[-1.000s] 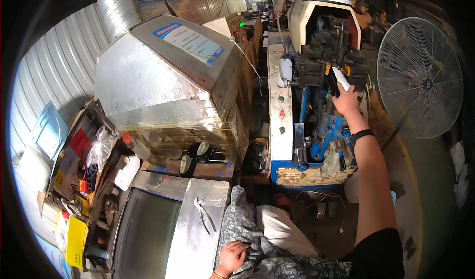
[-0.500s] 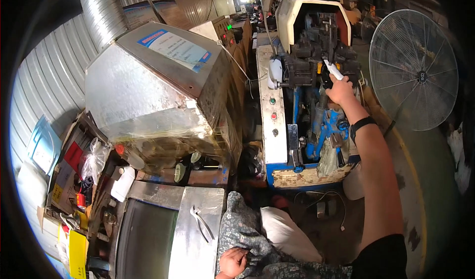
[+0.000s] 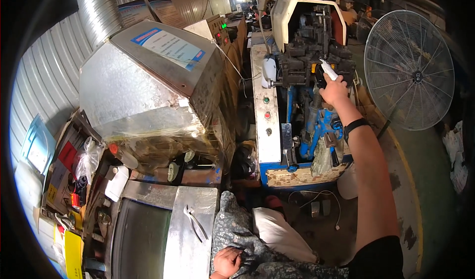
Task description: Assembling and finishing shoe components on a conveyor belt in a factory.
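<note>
My right hand (image 3: 334,91) is stretched out to the machine (image 3: 304,64) ahead of me, closed around a slim white piece (image 3: 329,71). Its pointed end reaches in among the machine's dark metal parts; I cannot tell whether it is a tube or a workpiece. Down on my lap rests my left hand (image 3: 227,261), loosely curled on the dark flower-patterned cloth (image 3: 235,224), with nothing visible in it. A pair of pliers (image 3: 196,223) lies on the metal surface to the left of my lap.
Left of the machine stands a large metal hood (image 3: 133,81) with a duct (image 3: 99,12). Green and red buttons sit on the white panel (image 3: 267,130). A big fan (image 3: 410,71) stands at the right. Bottles and bags crowd the shelf (image 3: 81,180) at far left. A white cable (image 3: 321,192) lies on the floor.
The whole view has shifted slightly. My right hand stays at the machine with the white piece; the dark upper mechanism has changed position, showing a vertical spring rod. My left hand still rests on my lap.
</note>
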Demonstrator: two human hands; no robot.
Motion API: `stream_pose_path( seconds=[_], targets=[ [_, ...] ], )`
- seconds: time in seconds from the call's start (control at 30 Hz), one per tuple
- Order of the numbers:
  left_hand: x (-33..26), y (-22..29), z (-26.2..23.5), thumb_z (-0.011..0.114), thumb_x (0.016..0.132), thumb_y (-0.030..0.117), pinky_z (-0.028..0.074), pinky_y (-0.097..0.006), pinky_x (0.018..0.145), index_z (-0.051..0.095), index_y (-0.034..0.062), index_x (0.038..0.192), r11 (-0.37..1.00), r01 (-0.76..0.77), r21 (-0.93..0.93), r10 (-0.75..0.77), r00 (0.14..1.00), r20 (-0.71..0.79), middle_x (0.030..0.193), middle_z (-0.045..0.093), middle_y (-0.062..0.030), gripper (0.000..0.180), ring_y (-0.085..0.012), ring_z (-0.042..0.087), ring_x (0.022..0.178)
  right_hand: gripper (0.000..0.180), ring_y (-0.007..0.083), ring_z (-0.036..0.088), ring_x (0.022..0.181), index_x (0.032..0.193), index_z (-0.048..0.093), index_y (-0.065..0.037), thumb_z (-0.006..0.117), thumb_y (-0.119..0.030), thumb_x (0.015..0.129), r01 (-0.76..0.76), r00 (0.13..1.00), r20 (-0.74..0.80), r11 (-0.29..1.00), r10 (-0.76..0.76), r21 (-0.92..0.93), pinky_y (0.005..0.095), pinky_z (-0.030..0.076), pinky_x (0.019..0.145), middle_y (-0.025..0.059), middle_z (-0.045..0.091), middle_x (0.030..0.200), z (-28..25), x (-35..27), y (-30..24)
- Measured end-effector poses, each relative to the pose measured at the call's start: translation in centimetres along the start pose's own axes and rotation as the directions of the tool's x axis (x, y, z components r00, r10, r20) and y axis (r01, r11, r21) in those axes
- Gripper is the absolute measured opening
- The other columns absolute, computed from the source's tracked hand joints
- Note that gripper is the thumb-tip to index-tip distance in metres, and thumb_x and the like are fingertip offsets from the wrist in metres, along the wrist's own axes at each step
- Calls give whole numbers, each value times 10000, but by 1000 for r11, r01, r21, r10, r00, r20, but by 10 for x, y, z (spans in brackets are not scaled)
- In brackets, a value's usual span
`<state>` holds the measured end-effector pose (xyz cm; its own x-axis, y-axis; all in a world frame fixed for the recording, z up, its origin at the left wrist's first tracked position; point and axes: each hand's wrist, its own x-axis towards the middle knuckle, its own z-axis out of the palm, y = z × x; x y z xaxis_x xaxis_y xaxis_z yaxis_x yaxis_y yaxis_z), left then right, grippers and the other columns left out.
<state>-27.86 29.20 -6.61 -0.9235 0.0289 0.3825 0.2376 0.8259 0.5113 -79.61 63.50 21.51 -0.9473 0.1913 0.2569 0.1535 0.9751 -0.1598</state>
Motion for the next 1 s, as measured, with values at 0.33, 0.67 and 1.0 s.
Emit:
stream_pose_path(
  seconds=[0.33,0.67,1.0],
  targets=[
    [5,6,-3,628,797,98,534,-446,732,685,26,865,1000,16,-3,-16,1000,-16,855,676,-172,115,-376,649,793,714,464,451,1254,1491,385,-282,650,-425,843,43,999,-6,999,-43,-15,471,451,1011,299,301,1487,-6,11,8],
    [6,2,-7,646,801,123,533,-399,804,705,61,921,999,30,42,-32,997,65,952,694,-139,148,-309,664,897,832,402,410,1328,1515,318,-364,645,-393,750,-85,985,158,991,68,102,425,397,1076,221,304,1503,-38,28,-1],
    [7,3,-12,665,781,138,530,-353,805,739,112,889,997,41,60,-44,997,62,896,720,-53,134,-238,678,887,797,455,444,1296,1507,357,-306,612,-406,759,-12,994,108,991,-2,134,436,377,1094,298,317,1488,-38,20,-5]
  ],
)
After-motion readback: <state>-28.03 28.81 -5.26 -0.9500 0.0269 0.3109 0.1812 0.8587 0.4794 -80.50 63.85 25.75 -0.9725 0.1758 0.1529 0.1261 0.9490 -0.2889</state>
